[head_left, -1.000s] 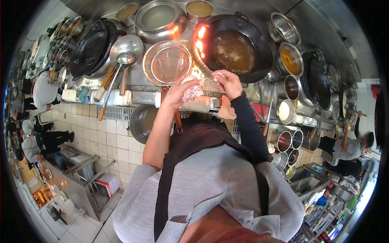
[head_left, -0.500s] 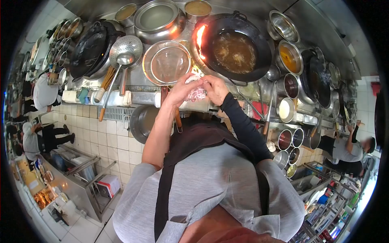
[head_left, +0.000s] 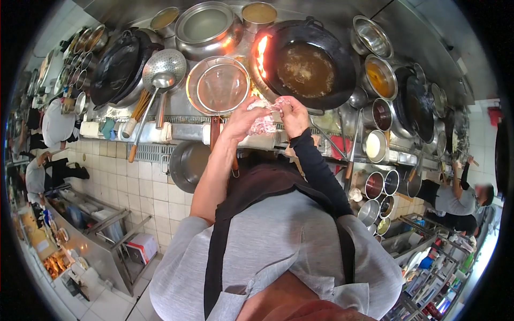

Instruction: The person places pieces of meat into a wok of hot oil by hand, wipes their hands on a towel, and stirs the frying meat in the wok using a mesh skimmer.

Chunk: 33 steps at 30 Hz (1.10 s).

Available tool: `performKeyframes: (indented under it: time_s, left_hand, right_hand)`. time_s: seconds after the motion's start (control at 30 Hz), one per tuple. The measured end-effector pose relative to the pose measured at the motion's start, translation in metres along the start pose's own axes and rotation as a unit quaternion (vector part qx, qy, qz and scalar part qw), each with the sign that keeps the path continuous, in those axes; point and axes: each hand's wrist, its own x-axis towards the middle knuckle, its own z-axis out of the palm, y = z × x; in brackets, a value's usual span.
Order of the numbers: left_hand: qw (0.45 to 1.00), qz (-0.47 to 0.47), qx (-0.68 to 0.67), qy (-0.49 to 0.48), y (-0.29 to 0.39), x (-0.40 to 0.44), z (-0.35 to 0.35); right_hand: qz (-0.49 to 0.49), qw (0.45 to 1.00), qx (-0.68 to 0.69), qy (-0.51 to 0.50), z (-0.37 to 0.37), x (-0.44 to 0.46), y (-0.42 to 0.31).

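Note:
A lump of pink and white, crumbly-looking raw minced meat (head_left: 262,124) lies in my left hand (head_left: 239,124), whose fingers curl round it. My right hand (head_left: 295,119), below a black sleeve, pinches a smaller bit of the same meat at the lump's right side. Whether that bit is fully parted from the lump I cannot tell. Both hands are in front of the near rim of a black wok (head_left: 344,59). Brown oil (head_left: 305,72) with pale froth fills the wok's bottom, and orange flame (head_left: 262,56) rises at its left side.
Left of the wok a wire strainer (head_left: 222,85) rests on a bowl, beside a perforated skimmer (head_left: 160,65) and a ladle (head_left: 164,80). A large steel pot (head_left: 208,45) stands behind. Bowls of sauce (head_left: 378,79) line the right side. Other people (head_left: 455,198) are farther off.
My hands were close together round the meat. The right hand has moved a little right with a bit of meat in its fingers, and more of the lump shows between them.

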Motion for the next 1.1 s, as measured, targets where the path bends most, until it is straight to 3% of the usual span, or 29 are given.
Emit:
performKeyframes:
  time_s: [0.13,0.33,0.63,0.73,0.83,0.93,1.1]
  left_hand:
    - [1.0,-0.005,-0.018,-0.011,-0.003,0.004,0.001]
    - [1.0,-0.006,-0.008,0.001,-0.009,0.009,0.0]
    - [1.0,0.005,0.026,-0.005,-0.007,0.005,-0.014]
    - [0.999,0.01,0.04,-0.034,0.011,-0.008,-0.005]
    - [0.995,0.015,0.09,-0.05,0.01,-0.006,-0.006]
    - [0.994,0.02,0.094,-0.046,0.008,-0.004,-0.009]
    - [0.998,0.019,0.057,-0.014,0.009,-0.003,-0.011]
  right_hand:
    - [-0.014,0.998,0.055,0.024,-0.001,0.003,0.006]
    - [0.069,0.99,0.124,0.025,-0.007,0.001,-0.002]
    - [0.204,0.933,0.246,-0.164,-0.028,0.003,-0.02]
    - [0.208,0.928,0.249,-0.185,-0.027,0.001,-0.034]
    - [0.116,0.975,-0.086,-0.171,-0.016,0.003,-0.025]
    - [-0.091,0.957,-0.231,-0.15,-0.01,-0.003,-0.026]
    - [-0.19,0.897,-0.364,-0.165,-0.009,-0.01,-0.03]
